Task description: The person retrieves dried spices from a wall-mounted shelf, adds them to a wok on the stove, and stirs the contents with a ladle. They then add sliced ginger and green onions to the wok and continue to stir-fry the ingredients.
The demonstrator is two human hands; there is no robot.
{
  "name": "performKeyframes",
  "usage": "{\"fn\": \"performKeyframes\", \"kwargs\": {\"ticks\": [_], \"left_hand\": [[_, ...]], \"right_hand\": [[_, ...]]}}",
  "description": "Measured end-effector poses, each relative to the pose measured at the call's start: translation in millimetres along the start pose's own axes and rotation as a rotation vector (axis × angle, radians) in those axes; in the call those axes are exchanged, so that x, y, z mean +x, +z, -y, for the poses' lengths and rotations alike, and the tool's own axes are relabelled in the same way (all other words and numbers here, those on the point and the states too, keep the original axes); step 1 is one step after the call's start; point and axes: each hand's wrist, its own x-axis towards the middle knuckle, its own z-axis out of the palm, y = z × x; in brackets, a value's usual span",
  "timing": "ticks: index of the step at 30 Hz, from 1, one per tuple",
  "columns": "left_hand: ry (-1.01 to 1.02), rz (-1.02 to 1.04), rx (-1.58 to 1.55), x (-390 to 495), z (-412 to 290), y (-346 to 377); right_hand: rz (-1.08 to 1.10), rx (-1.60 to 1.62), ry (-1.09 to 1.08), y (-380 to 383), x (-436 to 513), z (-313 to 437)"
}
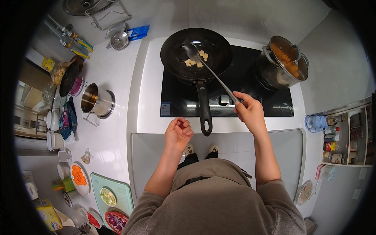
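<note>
A long-handled metal ladle (218, 77) is in my right hand (250, 111), gripped near the end of its handle. Its bowl rests inside a black wok (173, 55) on the built-in cooktop (182, 97). Pale yellow slices (190, 62) lie in several small clumps around the ladle, on the oily wok bottom. The wok's black handle (204, 108) points toward me. My left hand (179, 133) hovers left of that handle, palm up with fingers curled in and nothing seen in it.
At the cooktop's right stands a lidded pot (279, 64) with orange-brown contents. A steel pot (97, 101) sits on the left counter. Nearer me there are a plate of orange pieces (78, 176), a green cutting board (97, 191) and a red basket of sliced purple onion (116, 221).
</note>
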Motion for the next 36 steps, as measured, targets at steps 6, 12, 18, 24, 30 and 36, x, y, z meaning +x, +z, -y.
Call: {"fn": "performKeyframes", "kwargs": {"ticks": [6, 12, 18, 24, 30, 36], "left_hand": [[-0.005, 0.009, -0.013, 1, -1, -2], [0.003, -0.005, -0.008, 2, 1, -2], [-0.010, -0.006, -0.013, 2, 4, -1], [-0.011, 0.009, -0.025, 0, 2, -1], [-0.002, -0.021, -0.033, -1, 2, -3], [-0.005, -0.009, -0.016, 0, 4, -1]], "right_hand": [[0.021, 0.149, 0.090, -9, -13, 5], [-0.025, 0.186, 0.088, -16, -21, 3], [0.054, 0.241, 0.090, -10, -21, 1], [-0.040, 0.195, 0.066, -5, -19, -1], [-0.072, 0.248, 0.099, -25, -19, -3], [-0.059, 0.276, 0.131, -27, -15, -8]]}}
